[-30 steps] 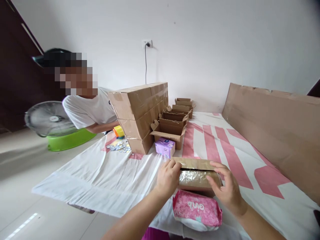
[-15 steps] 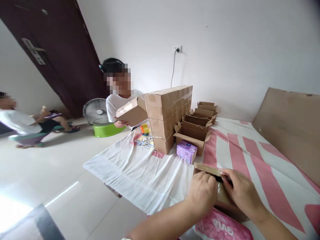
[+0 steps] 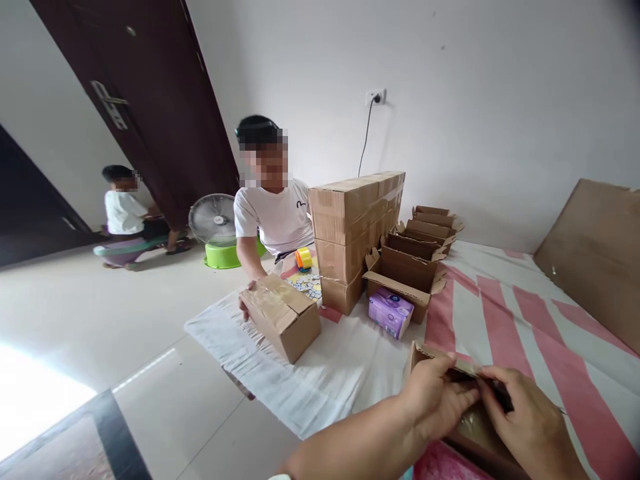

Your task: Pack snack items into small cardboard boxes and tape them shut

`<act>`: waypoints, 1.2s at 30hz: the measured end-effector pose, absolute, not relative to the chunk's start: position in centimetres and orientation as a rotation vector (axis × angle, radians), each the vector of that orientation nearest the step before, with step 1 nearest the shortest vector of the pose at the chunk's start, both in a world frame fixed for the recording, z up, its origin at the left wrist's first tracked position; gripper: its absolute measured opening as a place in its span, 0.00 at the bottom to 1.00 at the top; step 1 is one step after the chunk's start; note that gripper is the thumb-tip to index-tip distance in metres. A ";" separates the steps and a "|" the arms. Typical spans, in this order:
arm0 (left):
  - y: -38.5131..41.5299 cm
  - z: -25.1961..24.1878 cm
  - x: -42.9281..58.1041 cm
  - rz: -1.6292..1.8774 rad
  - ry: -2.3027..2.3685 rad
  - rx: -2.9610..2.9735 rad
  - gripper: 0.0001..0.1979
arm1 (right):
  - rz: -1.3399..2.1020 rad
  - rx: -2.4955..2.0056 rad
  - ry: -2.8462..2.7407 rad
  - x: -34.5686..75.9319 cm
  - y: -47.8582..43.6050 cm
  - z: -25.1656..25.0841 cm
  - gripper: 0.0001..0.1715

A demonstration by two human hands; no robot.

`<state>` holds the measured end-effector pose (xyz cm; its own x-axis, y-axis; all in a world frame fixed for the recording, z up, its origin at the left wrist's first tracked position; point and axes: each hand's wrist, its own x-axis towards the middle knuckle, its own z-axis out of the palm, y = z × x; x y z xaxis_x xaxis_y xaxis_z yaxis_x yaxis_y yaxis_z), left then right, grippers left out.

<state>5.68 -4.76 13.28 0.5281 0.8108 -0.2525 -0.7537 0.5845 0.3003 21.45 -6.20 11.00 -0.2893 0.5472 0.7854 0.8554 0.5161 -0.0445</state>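
At the lower right, a brown cardboard box (image 3: 475,430) with a strip of shiny tape is between my hands. My left hand (image 3: 443,397) pinches the box's top flap, thumb above and fingers curled beneath its edge. Close beside it, my right hand (image 3: 530,417) grips the flap edge between thumb and fingers; a dark gap shows under it. Part of the box is hidden by my hands. A pink package (image 3: 445,465) lies against the box's near side, partly cut off. Just beyond stands a purple tissue pack (image 3: 390,312).
Open boxes (image 3: 407,267) line up behind the tissue pack, beside a stack of taped boxes (image 3: 333,220). A co-worker (image 3: 275,220) has a hand on a taped box (image 3: 283,313). Tape rolls (image 3: 303,259) lie on the cloth; a large cardboard sheet (image 3: 595,260) stands at right.
The co-worker's box has come down onto the cloth. My left hand has turned, its fingers now reaching under the flap. The whole view has shifted, with the pink package less visible.
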 end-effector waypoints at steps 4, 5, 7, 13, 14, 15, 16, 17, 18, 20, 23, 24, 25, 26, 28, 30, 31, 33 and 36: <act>-3.9 12.0 6.5 0.849 0.376 0.110 0.15 | -0.461 -1.161 -2.012 21.3 -6.3 10.8 0.07; -3.8 11.8 6.4 0.834 0.363 0.116 0.17 | -0.436 -1.183 -2.013 21.3 -6.4 10.8 0.07; -3.9 11.6 6.2 0.817 0.340 0.126 0.21 | -0.385 -1.215 -2.009 21.1 -6.6 10.9 0.08; -4.5 11.3 6.0 0.832 0.327 0.150 0.23 | -0.328 -1.208 -1.962 20.9 -6.9 11.1 0.06; -4.5 11.3 6.0 0.837 0.335 0.147 0.22 | -0.315 -1.206 -1.943 20.9 -7.0 11.1 0.06; -4.5 11.3 6.0 0.838 0.340 0.146 0.22 | -0.291 -1.210 -1.920 20.9 -7.0 11.0 0.06; -4.6 11.3 6.0 0.839 0.342 0.148 0.21 | -0.256 -1.220 -1.894 21.0 -7.1 11.1 0.06; -4.6 11.4 6.0 0.840 0.345 0.155 0.21 | -0.213 -1.237 -1.865 21.1 -7.2 11.1 0.06; -4.7 11.5 6.0 0.840 0.351 0.163 0.20 | -0.170 -1.261 -1.831 21.3 -7.3 11.1 0.07; -4.8 11.8 5.9 0.840 0.379 0.176 0.18 | -0.075 -1.315 -1.763 21.6 -7.4 11.1 0.08; -4.9 12.0 5.9 0.845 0.435 0.185 0.15 | 0.078 -1.375 -1.697 22.1 -7.5 11.3 0.09; -5.0 12.0 5.9 0.852 0.446 0.191 0.15 | 0.122 -1.381 -1.684 22.3 -7.5 11.3 0.09; -5.0 12.0 6.0 0.860 0.453 0.198 0.16 | 0.156 -1.381 -1.673 22.4 -7.5 11.3 0.09; -5.0 11.9 6.0 0.868 0.457 0.206 0.16 | 0.178 -1.377 -1.662 22.6 -7.6 11.4 0.10; -5.1 11.8 6.0 0.885 0.452 0.218 0.17 | 0.211 -1.369 -1.644 22.9 -7.6 11.5 0.14; -5.2 11.6 6.0 0.899 0.448 0.226 0.17 | 0.250 -1.382 -1.656 23.3 -7.7 11.7 0.19; -5.3 11.5 6.0 0.905 0.448 0.232 0.17 | 0.273 -1.400 -1.680 23.5 -7.7 11.8 0.19; -5.4 11.4 5.9 0.910 0.450 0.244 0.17 | 0.305 -1.441 -1.734 24.0 -7.8 12.1 0.15; -5.7 11.4 5.8 0.913 0.453 0.247 0.17 | 0.284 -1.487 -1.756 24.9 -7.9 12.5 0.14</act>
